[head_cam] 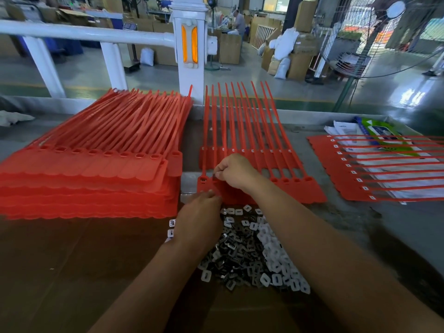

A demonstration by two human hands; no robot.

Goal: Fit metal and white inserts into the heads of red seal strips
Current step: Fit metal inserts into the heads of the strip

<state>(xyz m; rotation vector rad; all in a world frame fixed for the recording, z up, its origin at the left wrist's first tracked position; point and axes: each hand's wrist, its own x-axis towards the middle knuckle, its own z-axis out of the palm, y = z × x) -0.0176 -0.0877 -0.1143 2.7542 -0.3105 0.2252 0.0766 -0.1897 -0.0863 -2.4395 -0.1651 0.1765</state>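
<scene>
Nearest, a heap of metal inserts [230, 255] and white inserts [276, 258] on the tabletop [360, 219]. Beyond, left hand [199, 219] pressing the red seal strips [310, 191], fingers' hold unclear; right hand [234, 173] pinching something small over a head.

Single head-worn wide-angle view, angled forward and down, close above the desk [348, 219], workshop floor beyond.

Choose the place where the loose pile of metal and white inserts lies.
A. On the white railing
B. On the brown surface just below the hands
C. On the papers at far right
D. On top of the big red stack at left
B: the pile of inserts lies on the brown surface, just below the left hand and right hand.
</scene>
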